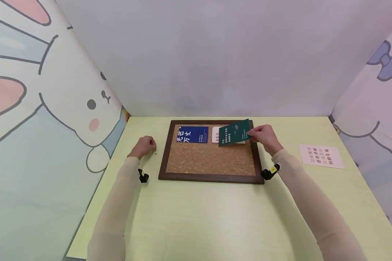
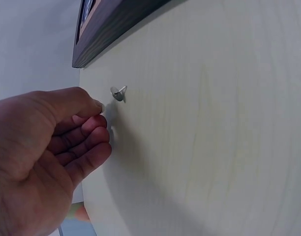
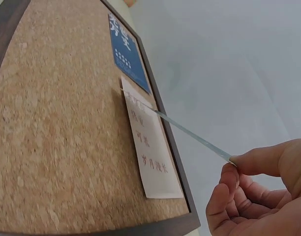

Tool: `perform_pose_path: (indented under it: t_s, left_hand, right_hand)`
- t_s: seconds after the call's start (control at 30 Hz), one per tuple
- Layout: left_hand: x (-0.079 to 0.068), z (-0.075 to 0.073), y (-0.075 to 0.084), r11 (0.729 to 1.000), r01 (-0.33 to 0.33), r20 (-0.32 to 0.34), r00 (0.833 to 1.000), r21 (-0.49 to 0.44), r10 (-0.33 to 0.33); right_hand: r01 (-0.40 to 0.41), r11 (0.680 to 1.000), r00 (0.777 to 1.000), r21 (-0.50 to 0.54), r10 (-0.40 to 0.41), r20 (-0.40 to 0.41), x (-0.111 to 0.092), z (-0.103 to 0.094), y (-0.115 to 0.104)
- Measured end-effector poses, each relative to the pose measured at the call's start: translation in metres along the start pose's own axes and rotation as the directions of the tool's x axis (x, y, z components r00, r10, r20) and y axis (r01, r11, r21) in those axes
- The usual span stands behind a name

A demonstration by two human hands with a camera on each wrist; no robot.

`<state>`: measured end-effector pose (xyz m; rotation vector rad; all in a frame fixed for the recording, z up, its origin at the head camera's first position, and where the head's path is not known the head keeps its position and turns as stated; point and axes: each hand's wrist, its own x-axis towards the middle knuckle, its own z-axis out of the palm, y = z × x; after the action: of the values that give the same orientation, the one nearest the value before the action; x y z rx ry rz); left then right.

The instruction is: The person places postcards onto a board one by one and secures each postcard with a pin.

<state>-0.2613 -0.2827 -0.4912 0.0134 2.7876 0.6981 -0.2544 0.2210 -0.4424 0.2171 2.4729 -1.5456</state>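
My right hand [image 1: 264,137] pinches a dark green printed card [image 1: 234,133] by its right edge, between thumb and fingers. The card is tilted over the upper right of a cork board [image 1: 212,159] and partly hides a white card [image 1: 215,135]. In the right wrist view the green card shows nearly edge-on above that white card [image 3: 153,152]. A blue card [image 1: 196,135] lies at the board's upper left. Beside the board's left side, my left hand [image 1: 144,145] holds nothing, its fingers loosely curled close to small metal thumbtacks [image 2: 119,93] on the table.
The board's dark brown wooden frame [image 1: 212,178] rests on a pale yellow table [image 1: 199,221]. Farther right lies a white card [image 1: 321,156] with printed characters. A plain pale wall [image 1: 202,65] stands behind, with cartoon-printed walls on both sides.
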Motion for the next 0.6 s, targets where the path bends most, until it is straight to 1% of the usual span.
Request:
perform_pose_path:
  t_s: [0.33, 0.6]
  left_hand:
    - [0.001, -0.001, 0.001, 1.0, -0.007, -0.004, 1.0, -0.002, 0.007]
    - [0.002, -0.001, 0.001, 1.0, -0.007, -0.002, 1.0, -0.004, 0.007]
  right_hand:
    - [0.005, 0.999, 1.0, 0.044, -0.007, 0.025, -0.001, 0.02, -0.004]
    - [-0.008, 0.999, 0.999, 0.034, 0.007, 0.038, -0.003, 0.04, -0.007]
